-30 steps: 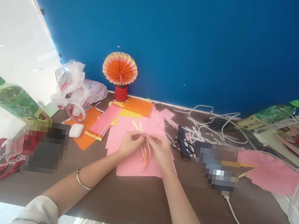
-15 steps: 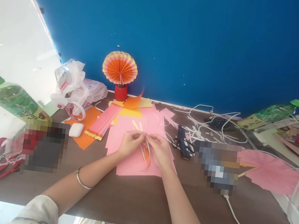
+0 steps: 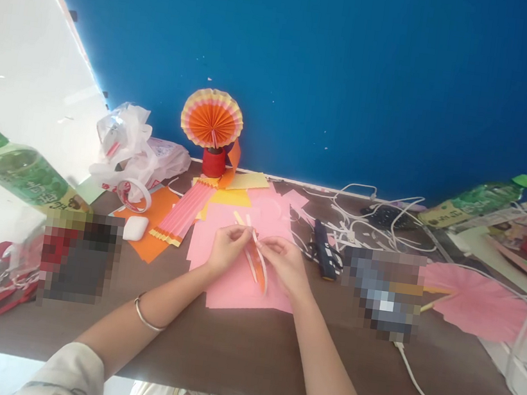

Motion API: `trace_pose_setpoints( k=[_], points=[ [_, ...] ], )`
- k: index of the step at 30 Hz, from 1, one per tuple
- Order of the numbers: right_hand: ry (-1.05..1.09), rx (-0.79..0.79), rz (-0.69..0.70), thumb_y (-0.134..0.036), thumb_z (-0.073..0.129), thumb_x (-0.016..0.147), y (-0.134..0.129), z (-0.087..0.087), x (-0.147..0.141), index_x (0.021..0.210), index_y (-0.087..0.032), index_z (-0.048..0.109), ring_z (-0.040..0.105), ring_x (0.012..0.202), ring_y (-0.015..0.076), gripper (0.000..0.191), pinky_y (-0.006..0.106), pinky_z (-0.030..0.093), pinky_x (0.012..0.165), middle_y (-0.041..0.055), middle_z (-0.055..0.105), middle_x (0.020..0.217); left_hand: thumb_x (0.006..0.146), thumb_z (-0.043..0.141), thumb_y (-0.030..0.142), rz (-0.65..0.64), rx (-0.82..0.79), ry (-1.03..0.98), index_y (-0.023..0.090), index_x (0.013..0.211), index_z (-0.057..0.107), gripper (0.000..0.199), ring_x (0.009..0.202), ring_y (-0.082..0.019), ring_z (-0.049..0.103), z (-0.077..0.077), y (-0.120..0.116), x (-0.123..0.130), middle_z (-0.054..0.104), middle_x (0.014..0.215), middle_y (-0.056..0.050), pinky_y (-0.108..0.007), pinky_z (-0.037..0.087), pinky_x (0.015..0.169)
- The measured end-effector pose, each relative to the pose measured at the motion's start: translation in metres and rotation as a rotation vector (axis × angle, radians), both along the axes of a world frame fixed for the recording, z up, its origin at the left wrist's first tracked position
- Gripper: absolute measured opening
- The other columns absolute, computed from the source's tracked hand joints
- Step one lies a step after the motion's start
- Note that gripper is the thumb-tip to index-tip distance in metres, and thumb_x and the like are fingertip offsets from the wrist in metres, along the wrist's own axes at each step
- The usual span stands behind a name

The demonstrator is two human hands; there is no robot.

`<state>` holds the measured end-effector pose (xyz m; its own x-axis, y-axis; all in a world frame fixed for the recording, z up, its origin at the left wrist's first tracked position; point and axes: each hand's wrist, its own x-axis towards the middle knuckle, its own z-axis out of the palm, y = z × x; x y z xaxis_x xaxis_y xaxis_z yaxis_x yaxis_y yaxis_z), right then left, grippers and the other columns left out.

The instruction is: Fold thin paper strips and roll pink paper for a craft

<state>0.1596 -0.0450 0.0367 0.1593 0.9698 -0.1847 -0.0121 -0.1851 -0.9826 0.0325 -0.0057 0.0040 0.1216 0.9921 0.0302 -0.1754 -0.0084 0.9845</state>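
Paper strips (image 3: pixel 255 258) are what we've got pinched between both hands right now, a small bunch of narrow pink, white and orange ones held just above the pink sheet (image 3: pixel 232 284) on the desk (image 3: pixel 232 362). Our left hand (image 3: pixel 228 245) is closed on the upper end of the bunch with thumb and fingertips, and our right hand (image 3: pixel 287 262) is closed on it from the other side, fingers curled, so the strips fan down between the two.

Looks to us like we're at the gathering/lining-up stage, getting the ends even. We'd guess the next move needs a steady pinch on one end so the loose tails don't slide apart, since thin paper like this slips and creases easily.

Containers: beyond the left hand, by the blue wall, a little red cup (image 3: pixel 213 162) holds the stick of a pleated orange and yellow paper fan (image 3: pixel 212 119). Further left of that hand, a crumpled plastic bag (image 3: pixel 134 148) has something in it, can't tell what. Far left, a green-capped bottle (image 3: pixel 19 172) looks partly full, and there's another green bottle (image 3: pixel 477 200) lying well off to the right of the right hand, contents hard to make out. A folded pink accordion strip (image 3: pixel 184 213) sits just left of the left hand.
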Motion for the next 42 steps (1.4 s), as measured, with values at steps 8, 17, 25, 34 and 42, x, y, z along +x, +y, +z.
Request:
trace_pose_setpoints(
  k=[8,17,25,34,42],
  points=[
    [-0.141,0.077,-0.037,-0.038,0.072,0.061,0.001,-0.006,-0.004,0.074,-0.017,0.064,0.064,0.074,0.0194,0.026,0.029,0.05,0.066,0.0069,0.068,0.078,0.076,0.058,0.037,0.001,-0.003,-0.025,0.014,0.075,0.068,0.026,0.078,-0.021,0.066,-0.005,0.002,0.001,0.07,0.08,-0.008,-0.034,0.051,0.078],
    [-0.144,0.077,-0.052,-0.043,0.072,0.06,0.002,-0.01,-0.003,0.068,-0.018,0.06,0.063,0.069,0.0184,0.029,0.029,0.049,0.065,0.0045,0.066,0.072,0.072,0.062,0.041,-0.035,-0.081,-0.13,0.013,0.074,0.066,0.028,0.075,-0.021,0.067,-0.004,0.002,0.002,0.07,0.078,-0.008,-0.035,0.053,0.074],
    [-0.096,0.096,-0.074,-0.05,0.072,0.058,0.002,-0.01,-0.003,0.068,-0.018,0.057,0.062,0.068,0.019,0.036,0.028,0.048,0.059,0.0044,0.064,0.069,0.067,0.068,0.04,-0.109,-0.106,-0.198,0.013,0.077,0.064,0.029,0.078,-0.02,0.066,0.002,0.0,0.001,0.07,0.084,-0.009,-0.035,0.051,0.077],
    [-0.1,0.062,-0.026,-0.042,0.074,0.058,0.0,-0.004,-0.002,0.066,-0.018,0.059,0.062,0.068,0.0175,0.03,0.028,0.048,0.062,0.0028,0.064,0.068,0.071,0.065,0.039,-0.069,-0.057,-0.182,0.013,0.08,0.06,0.028,0.082,-0.021,0.066,-0.006,0.003,0.001,0.07,0.083,-0.009,-0.035,0.051,0.078],
    [-0.109,0.056,-0.009,-0.045,0.072,0.059,0.002,-0.009,-0.001,0.066,-0.018,0.06,0.062,0.066,0.0169,0.03,0.029,0.047,0.065,0.0029,0.064,0.067,0.07,0.066,0.041,-0.062,-0.062,-0.193,0.014,0.08,0.059,0.029,0.079,-0.021,0.067,-0.009,0.004,0.001,0.07,0.085,-0.01,-0.035,0.052,0.074]
  ],
)
